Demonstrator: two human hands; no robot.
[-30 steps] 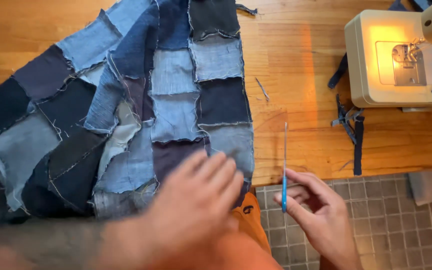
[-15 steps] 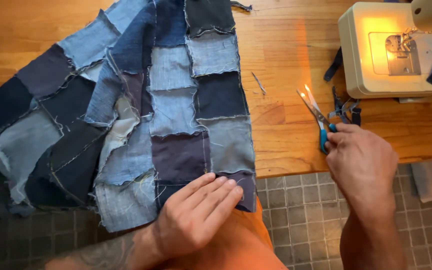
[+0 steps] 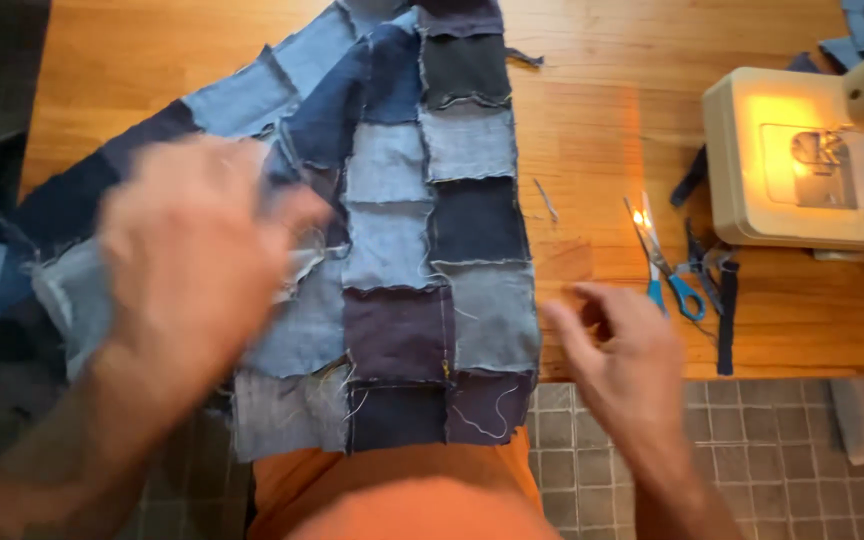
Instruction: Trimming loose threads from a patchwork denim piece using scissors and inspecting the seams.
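A patchwork of denim squares (image 3: 432, 250) in light, dark and purple-blue tones lies across the wooden table (image 3: 592, 110) and hangs over its near edge. My left hand (image 3: 192, 240) hovers, blurred, over the left part of the patchwork, fingers spread, holding nothing that I can see. My right hand (image 3: 622, 360) is at the table's near edge, just right of the patchwork, fingers loosely curled and empty. Blue-handled scissors (image 3: 664, 265) lie on the table a little right of that hand.
A cream sewing machine (image 3: 792, 160) with its lamp lit stands at the right. Dark fabric strips (image 3: 724, 300) lie beside the scissors, and a thread scrap (image 3: 547, 198) on the wood. Grey tiled floor (image 3: 772, 450) and my orange-clad lap (image 3: 402, 495) are below.
My right hand has put the scissors down on the table and drawn back toward the patchwork. My left hand has lifted from the lower edge and moved up and left over the cloth.
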